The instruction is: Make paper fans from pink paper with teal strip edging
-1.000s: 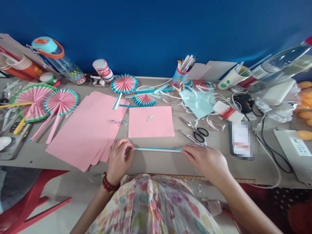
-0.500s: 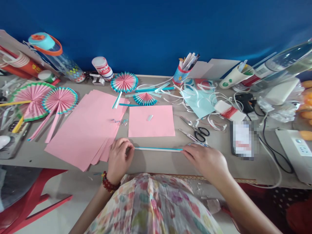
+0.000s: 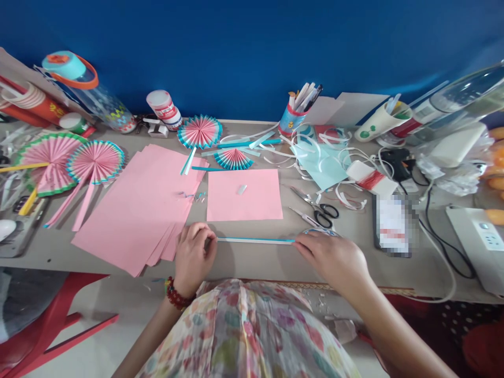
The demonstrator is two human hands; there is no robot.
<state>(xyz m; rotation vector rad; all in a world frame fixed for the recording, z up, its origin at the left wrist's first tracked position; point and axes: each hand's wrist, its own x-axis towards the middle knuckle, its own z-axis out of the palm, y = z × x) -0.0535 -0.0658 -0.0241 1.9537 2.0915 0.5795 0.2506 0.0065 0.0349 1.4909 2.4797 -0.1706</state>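
A long thin paper strip (image 3: 255, 240), white with a blue edge, lies flat near the table's front edge. My left hand (image 3: 193, 256) pinches its left end, fingers curled. My right hand (image 3: 333, 258) presses down on its right end, fingers closed over it. Just beyond the strip lies a small pink sheet (image 3: 244, 195) with a tiny white scrap on it. A stack of larger pink sheets (image 3: 145, 207) lies to the left, next to my left hand.
Scissors (image 3: 317, 209) lie right of the pink sheet. Folded paper fans (image 3: 94, 161) sit at left and back centre (image 3: 199, 132). A pen cup (image 3: 291, 119), glue gun (image 3: 397, 165), phone (image 3: 391, 224), power strip (image 3: 478, 241) and bottles crowd the back and right. A red stool (image 3: 51, 320) stands below left.
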